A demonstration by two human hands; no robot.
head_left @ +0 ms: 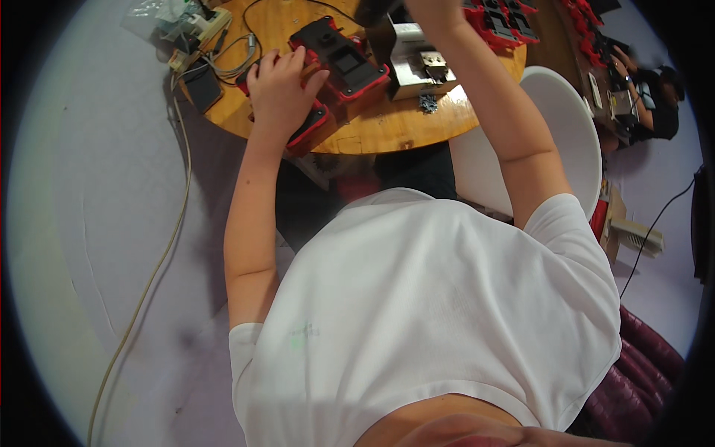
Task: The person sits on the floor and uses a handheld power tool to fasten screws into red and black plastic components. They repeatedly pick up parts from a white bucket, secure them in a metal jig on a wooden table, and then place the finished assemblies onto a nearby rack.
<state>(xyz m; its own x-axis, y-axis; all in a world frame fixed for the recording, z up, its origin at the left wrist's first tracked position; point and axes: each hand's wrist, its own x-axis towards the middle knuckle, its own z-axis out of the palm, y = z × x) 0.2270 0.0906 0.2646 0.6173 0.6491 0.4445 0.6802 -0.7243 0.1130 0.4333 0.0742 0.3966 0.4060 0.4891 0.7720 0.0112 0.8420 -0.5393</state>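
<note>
We've got two red-and-black boxes on the round wooden table [372, 139]. Upper box [350, 63] sits just past our left hand [281, 93], w/ its black top facing up, incl. a square recess and a round bump. Lower box [311, 128] is partly under that same hand, so we only see its near end and bits of red edge.

Left hand: open, fingers spread, palm down over the lower box, prob. steadying it; thumb points toward the upper box. Right hand [434, 10] is up at the top edge and cut off, so we can't tell if it's closed. A blurry dark tool [372, 11] is right beside it, poss. a driver, but whether we're gripping it isn't clear.

Progress, approx.: upper box looks mostly together, black top seated in the red frame w/ dark dots at the corners, prob. fasteners; can't confirm they're all in. Lower box: can't judge, too much covered. Small loose metal bits [427, 103] lie by the open metal box [417, 67], which has more small parts inside, so some fastening is prob. left to do. More red-and-black pieces [503, 26] sit at the table's far right, apart from our two, no hand on them; prob. a separate batch, though we can't tell if they're finished or waiting.
</note>
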